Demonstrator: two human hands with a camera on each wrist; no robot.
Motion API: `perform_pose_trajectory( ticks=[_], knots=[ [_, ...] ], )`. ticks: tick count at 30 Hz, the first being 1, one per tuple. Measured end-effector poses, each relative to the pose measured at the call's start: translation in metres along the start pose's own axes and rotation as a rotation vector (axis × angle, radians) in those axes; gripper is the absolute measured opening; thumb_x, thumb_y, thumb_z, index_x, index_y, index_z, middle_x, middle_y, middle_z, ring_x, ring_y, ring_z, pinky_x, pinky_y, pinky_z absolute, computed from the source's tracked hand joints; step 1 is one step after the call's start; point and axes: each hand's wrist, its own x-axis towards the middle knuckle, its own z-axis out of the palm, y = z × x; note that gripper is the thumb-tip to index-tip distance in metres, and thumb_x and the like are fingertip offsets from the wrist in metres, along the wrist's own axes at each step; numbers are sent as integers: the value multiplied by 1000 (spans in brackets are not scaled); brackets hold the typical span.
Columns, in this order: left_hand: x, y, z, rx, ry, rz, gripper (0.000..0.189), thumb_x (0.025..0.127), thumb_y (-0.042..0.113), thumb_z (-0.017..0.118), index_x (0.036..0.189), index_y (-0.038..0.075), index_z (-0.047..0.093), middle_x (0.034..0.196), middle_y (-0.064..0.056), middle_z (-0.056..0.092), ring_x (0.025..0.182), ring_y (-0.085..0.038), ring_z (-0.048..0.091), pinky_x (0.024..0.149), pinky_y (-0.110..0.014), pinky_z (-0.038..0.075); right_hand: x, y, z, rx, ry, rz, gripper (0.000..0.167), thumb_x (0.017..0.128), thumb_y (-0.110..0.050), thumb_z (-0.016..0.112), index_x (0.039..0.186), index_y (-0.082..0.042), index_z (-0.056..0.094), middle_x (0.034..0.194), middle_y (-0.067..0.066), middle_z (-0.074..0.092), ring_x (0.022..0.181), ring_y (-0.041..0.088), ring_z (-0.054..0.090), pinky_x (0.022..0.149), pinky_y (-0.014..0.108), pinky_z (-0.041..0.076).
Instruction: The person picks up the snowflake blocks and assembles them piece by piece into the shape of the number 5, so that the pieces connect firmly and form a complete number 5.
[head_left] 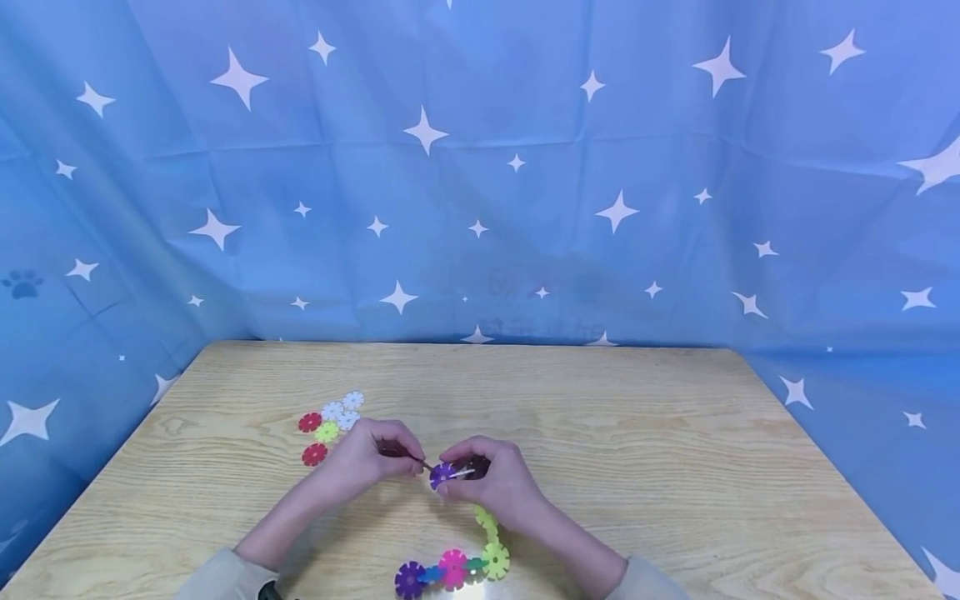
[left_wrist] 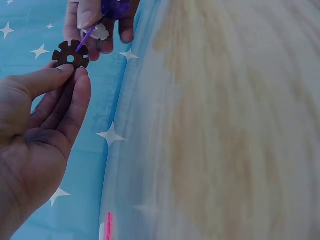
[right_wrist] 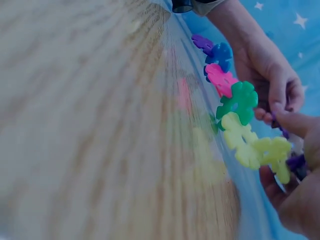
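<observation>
From the bottom edge of the head view, both forearms angle inward to lower centre. The left hand [head_left: 363, 458] pinches a brown disc [left_wrist: 61, 53] between thumb and fingers; the right hand [head_left: 504, 485] pinches a purple disc [head_left: 441, 476] touching it. A multicoloured disc chain [head_left: 453, 570] curves at bottom centre.

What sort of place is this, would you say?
Probably an indoor play or filming corner, though I can't be sure: a blue star-patterned curtain hangs behind a wooden table, where small colorful notched discs lie.
</observation>
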Motion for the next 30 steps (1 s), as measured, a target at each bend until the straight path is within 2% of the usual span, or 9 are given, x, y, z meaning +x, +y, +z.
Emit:
perform_pose_trajectory(
  ticks=[2,7,13,16,19,22,26,30],
  knots=[
    [0,2,2,8,0,-7,10,87,-3,75,97,-3,75,90,-2,74,82,-20,71,75,-31,61,0,0,1,-18,12,-20,31,80,-5,86,109,-3,75,99,6,73,85,19,70,74,26,60],
    [0,3,3,4,3,-26,10,86,-5,75,96,-4,74,90,-7,74,82,-20,71,74,-30,61,1,-1,2,-49,15,-79,25,81,-5,85,104,-1,76,96,4,73,83,17,70,72,28,61],
    [-1,3,4,-28,-5,-10,11,86,-6,73,97,-6,73,90,-6,74,82,-19,71,75,-30,61,2,0,3,-128,12,-145,19,82,-7,85,100,-5,79,94,-3,74,84,15,70,72,28,61],
    [-2,3,5,-43,-14,2,11,86,-5,74,97,-6,73,90,-10,74,82,-19,72,74,-30,61,2,1,3,-133,3,-177,15,82,-6,85,97,-7,81,93,-4,75,83,13,71,73,28,61],
    [-3,3,4,-39,-14,-14,12,86,-4,76,97,-6,73,91,-12,74,82,-19,72,74,-28,61,3,1,3,-119,-6,-205,11,83,-3,83,94,-6,81,91,-4,75,81,12,71,72,30,62],
    [-4,2,-1,-21,-2,-51,13,87,-1,77,99,-5,73,93,-13,74,84,-20,72,75,-28,60,3,2,2,-108,3,-206,10,83,-2,83,93,-4,81,91,-1,76,79,12,71,70,29,62],
    [-6,-2,-13,30,23,-96,15,88,2,78,102,-4,74,98,-14,73,90,-21,71,78,-27,59,2,2,0,-85,11,-169,9,84,-3,82,92,-2,81,92,7,76,76,17,72,67,28,61],
    [-11,-8,-31,79,74,-125,18,87,3,79,103,-3,74,101,-15,72,93,-22,69,79,-27,59,1,3,-3,-117,14,-147,9,84,-4,83,92,-4,81,90,3,75,77,16,72,67,28,61]
  ],
)
